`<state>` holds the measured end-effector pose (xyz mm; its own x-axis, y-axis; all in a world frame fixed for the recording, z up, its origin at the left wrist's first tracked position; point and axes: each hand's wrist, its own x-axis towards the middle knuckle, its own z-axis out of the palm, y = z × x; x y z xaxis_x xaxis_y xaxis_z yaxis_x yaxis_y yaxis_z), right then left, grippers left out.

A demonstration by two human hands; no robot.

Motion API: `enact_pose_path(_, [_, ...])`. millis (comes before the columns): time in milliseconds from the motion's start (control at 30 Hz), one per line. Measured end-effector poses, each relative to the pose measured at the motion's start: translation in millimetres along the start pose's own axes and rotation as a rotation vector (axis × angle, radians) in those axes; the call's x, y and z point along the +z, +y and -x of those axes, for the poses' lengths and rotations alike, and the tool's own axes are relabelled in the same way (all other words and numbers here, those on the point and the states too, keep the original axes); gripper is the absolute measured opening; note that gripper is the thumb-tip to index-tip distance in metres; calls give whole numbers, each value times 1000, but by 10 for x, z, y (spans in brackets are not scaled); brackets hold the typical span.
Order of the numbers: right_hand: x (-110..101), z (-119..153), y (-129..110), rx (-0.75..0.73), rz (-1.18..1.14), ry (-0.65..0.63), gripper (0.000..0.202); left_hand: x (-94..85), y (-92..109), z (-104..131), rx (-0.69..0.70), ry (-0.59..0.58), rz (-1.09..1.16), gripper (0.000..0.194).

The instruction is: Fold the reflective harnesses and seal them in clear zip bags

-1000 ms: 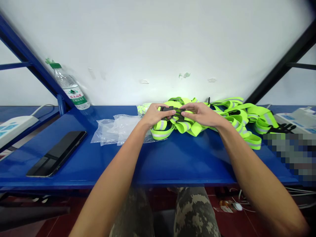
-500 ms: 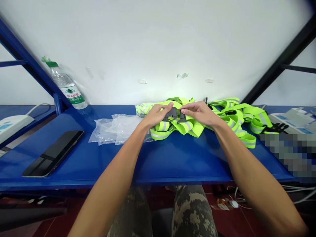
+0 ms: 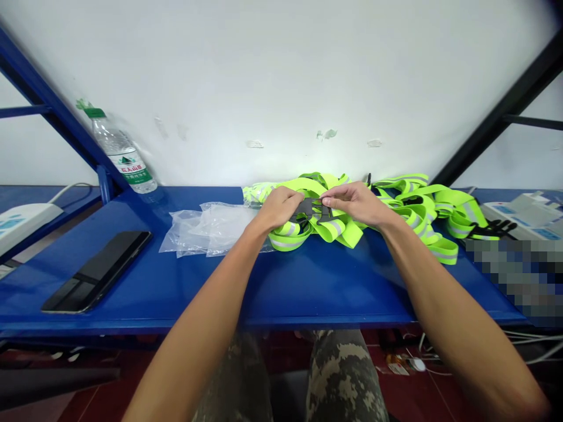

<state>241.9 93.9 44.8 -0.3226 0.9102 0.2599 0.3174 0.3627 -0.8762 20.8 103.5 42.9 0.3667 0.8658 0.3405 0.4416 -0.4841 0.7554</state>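
Note:
My left hand [image 3: 280, 208] is closed on a black plastic buckle [image 3: 304, 207], its thumb along the near side. Close to it, my right hand [image 3: 355, 202] pinches a second black buckle piece [image 3: 325, 214] between thumb and fingertips. Whether the two pieces are joined cannot be made out. Both belong to a fluorescent yellow-green strap [image 3: 290, 241] with a silver reflective stripe, lying looped beneath my hands. More of these reflective straps [image 3: 420, 214] are heaped to the right, with black buckle prongs [image 3: 497, 227] at the far end.
Clear plastic bags [image 3: 211, 228] lie left of the straps on the blue table [image 3: 325, 293]. A phone [image 3: 99, 272] rests at the left, with a water bottle [image 3: 125, 152] leaning behind it. White power strips [image 3: 26, 220] sit beyond the table's side. The wall [image 3: 281, 76] stands behind.
My left thumb has drawn back and down from the top of the buckle, leaving more of it visible. The right hand keeps its pinch almost unmoved. The view has shifted very slightly.

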Motion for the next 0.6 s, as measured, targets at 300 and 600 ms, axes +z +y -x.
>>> enact_pose_path(300, [89, 15, -25, -2, -43, -1, 49, 117, 105, 33, 38, -1, -87, 46])
enact_pose_path(600, [-38, -33, -316, -41, 217, -125, 47, -226, 189, -6, 77, -33, -105, 59])
